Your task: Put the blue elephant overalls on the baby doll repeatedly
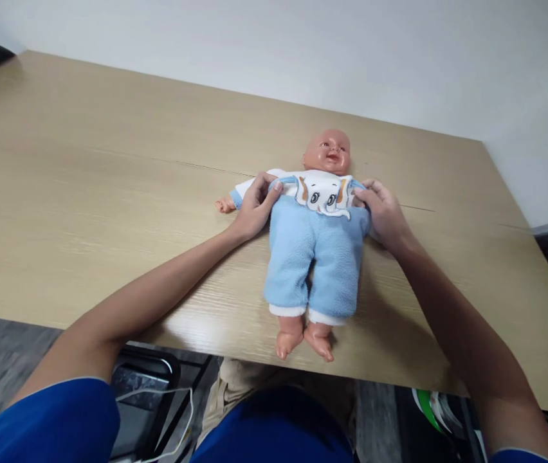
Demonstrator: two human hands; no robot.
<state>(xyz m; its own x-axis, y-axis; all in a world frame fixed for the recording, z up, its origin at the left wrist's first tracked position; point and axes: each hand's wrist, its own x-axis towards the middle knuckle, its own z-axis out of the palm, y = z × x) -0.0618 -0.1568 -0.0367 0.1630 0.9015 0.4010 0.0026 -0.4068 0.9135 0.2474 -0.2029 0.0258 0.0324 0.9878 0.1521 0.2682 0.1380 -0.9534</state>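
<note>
One doll [325, 157] lies on its back on the table [110, 193], head towards the wall [274, 51], bare feet [289, 337] near the front edge. It wears blue overalls [315, 251]. The left hand [256, 204] pinches their upper edge by the strap, thumb on top. The right hand [384, 211] seems clamped on the overalls by the opposite strap, though its fingertips are partly hidden, so exactly what lies between them is hard to tell. An elephant patch [323, 195] sits on the chest between the hands. One doll arm, in a white sleeve [246, 186], stretches out beyond the left hand. Below the table a white cable [191, 405] hangs beside the person's legs.
</note>
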